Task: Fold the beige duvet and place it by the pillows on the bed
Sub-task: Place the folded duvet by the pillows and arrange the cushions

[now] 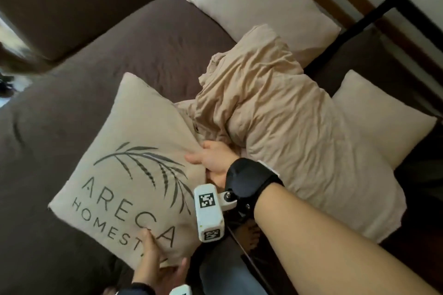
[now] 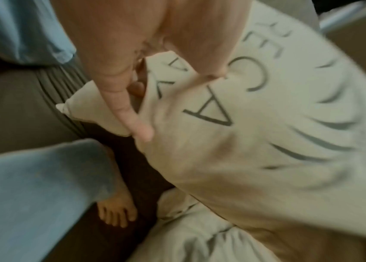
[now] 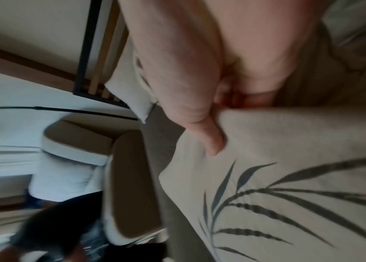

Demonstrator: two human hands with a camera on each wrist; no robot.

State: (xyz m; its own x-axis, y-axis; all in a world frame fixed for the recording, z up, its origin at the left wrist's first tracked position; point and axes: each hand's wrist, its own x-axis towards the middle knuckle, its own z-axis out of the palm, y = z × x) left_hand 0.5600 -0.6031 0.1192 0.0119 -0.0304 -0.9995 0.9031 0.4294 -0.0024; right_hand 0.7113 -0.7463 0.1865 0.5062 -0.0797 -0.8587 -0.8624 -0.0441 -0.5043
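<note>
**Beige cushion gripped at two edges, duvet bunched beyond**

Beige printed cushion (image 1: 127,170), marked with a dark palm frond and the words ARECA HOMESTAY, held above the brown bed sheet (image 1: 60,112). Gripped at its nearest corner by the left hand (image 1: 155,268): thumb laid across the lettering on top, remaining fingers tucked beneath the fabric, so a pinch of the corner between thumb and fingers. Same pinch plain in the left wrist view, index finger (image 2: 130,113) stretched along the corner seam, thumb pressed down onto the printed face. Below those fingers, blue trouser legs (image 2: 31,195) and a bare foot (image 2: 117,211) on the dark sheet.

Further along the cushion's edge, clamped by the right hand (image 1: 213,160): thumb on the upper face beside the frond tips, other fingers curled out of sight behind the edge. Confirmed by the right wrist view, thumb (image 3: 211,140) dug into the cloth, fingers folded underneath.

Just past the right fingers, touching the cushion's far edge: beige duvet (image 1: 275,127), crumpled and unfolded, heaped on the sheet. Beyond the heap, one plain cream pillow (image 1: 261,9) against the headboard (image 1: 359,7); to the right of the right fingers and past the duvet, a second cream pillow (image 1: 383,117), partly overlapped by the duvet's edge.
</note>
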